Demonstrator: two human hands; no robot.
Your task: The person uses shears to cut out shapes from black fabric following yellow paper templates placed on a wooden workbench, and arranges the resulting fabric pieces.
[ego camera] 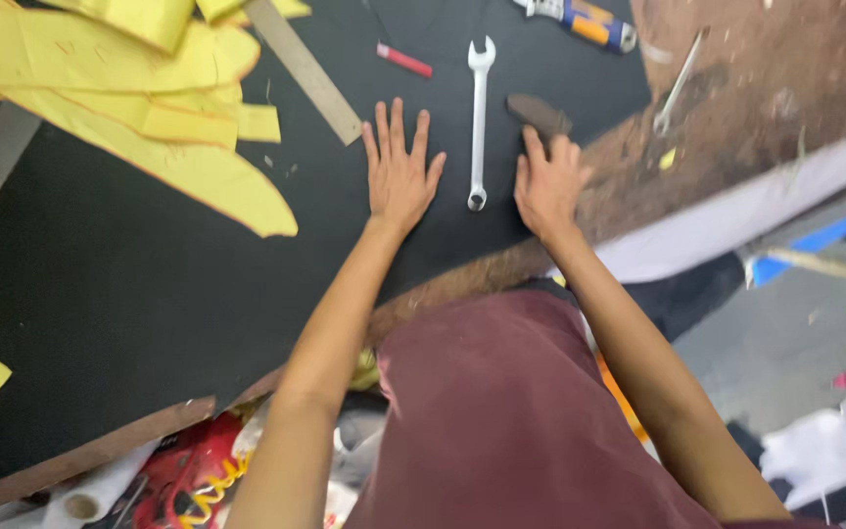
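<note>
My left hand [399, 168] lies flat on a black sheet [129, 284] with its fingers spread, holding nothing. My right hand [546, 179] rests on the same sheet near its right edge, fingers partly curled and pointing at a small dark brown piece [539, 113] just beyond the fingertips. Between the two hands a silver combination wrench [479, 122] lies lengthwise, touching neither hand.
Yellow cut paper pieces [139, 88] pile at the upper left, with a metal ruler [305, 71] beside them. A red marker [404, 60], a blue-and-orange tool [585, 22] and a thin metal tool [678, 83] lie further back. The brown wooden table [756, 88] extends right.
</note>
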